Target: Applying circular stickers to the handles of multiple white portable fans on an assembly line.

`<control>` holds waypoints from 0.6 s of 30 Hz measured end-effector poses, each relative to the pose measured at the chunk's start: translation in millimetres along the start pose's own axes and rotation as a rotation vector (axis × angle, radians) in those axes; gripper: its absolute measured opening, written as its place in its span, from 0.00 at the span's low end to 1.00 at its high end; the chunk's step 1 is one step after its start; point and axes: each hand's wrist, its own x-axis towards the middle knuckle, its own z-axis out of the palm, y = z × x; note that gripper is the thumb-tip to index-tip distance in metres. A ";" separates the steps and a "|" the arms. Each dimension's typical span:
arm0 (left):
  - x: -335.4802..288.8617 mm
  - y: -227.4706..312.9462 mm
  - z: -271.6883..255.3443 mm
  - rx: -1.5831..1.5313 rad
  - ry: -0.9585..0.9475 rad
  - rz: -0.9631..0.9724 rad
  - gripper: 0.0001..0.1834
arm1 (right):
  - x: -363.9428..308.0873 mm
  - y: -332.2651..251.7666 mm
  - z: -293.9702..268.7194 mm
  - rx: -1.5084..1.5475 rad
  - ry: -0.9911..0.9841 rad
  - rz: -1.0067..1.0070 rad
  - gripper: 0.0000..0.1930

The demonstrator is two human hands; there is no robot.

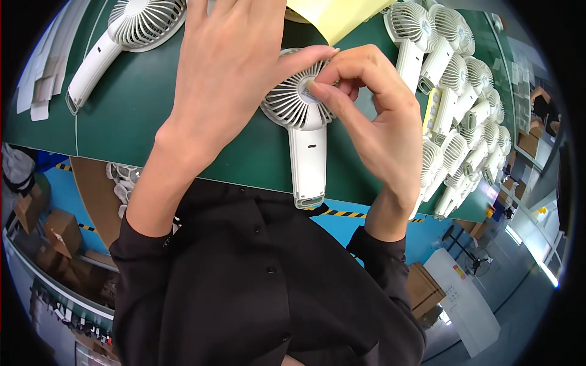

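Note:
A white handheld fan lies on the green table in front of me, its round grille away from me and its handle over the near edge. My right hand is closed in a pinch, thumb and forefinger at the small round label in the grille's centre. Whether anything is between those fingertips is hidden. Flat and stretched out, my left hand covers the grille's left side. Its thumb reaches across the grille to my right forefinger, near the corner of a yellow sheet. The left fingertips run out of view at the top.
Another white fan lies at the far left, near white strips. Several white fans are heaped along the table's right side. A brown box with white parts stands below the left edge. Cartons sit further off.

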 end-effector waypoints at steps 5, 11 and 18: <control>1.1 7.6 0.2 -0.100 0.014 -0.090 0.52 | 7.2 -0.5 -10.0 -0.060 -0.090 -0.056 0.05; 25.2 45.3 -11.8 0.258 -0.310 -0.228 0.53 | 11.5 5.4 -13.4 -0.102 -0.145 -0.133 0.04; 2.5 12.2 0.0 -0.174 0.017 -0.170 0.52 | 16.6 4.8 -15.9 -0.124 -0.197 -0.184 0.06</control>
